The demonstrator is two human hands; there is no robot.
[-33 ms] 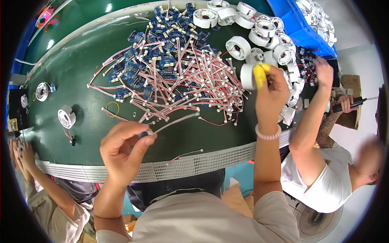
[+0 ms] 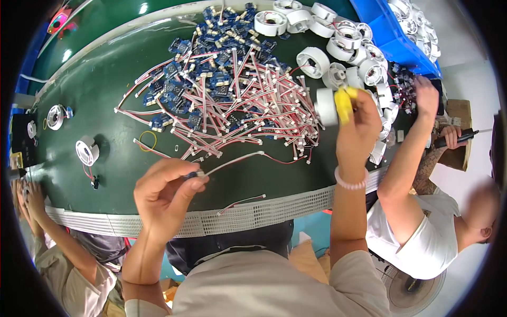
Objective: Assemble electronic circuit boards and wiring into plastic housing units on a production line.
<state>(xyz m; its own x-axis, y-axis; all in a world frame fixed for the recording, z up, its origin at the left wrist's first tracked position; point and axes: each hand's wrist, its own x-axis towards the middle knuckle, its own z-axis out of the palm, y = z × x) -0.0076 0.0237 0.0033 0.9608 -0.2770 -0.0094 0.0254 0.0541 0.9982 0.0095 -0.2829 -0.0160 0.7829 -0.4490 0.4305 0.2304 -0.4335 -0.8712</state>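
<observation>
My left hand [image 2: 165, 196], over the near side of the green table, pinches a small blue circuit board [image 2: 191, 175] between thumb and fingers. From its white plug a thin cable [image 2: 232, 161] runs out to the right. At the right, my right hand [image 2: 360, 127] is closed on a white round housing [image 2: 326, 106]. Yellow covers [image 2: 344, 104] sit on the fingertips of that hand. Between and beyond my hands lies a heap of red-and-white cables [image 2: 264, 105] with white plugs. Blue circuit boards [image 2: 219, 53] are piled at its far side.
More white housings [image 2: 312, 62] stand at the far right beside a blue bin [image 2: 377, 31]. Two housings, one here [image 2: 87, 151], sit at the left. A grey slotted strip [image 2: 248, 214] edges the table. Co-workers' hands [image 2: 426, 98] are at both sides.
My right hand and the white housing have shifted slightly nearer and to the right. My left hand has moved a touch to the right, still pinching the circuit board.
</observation>
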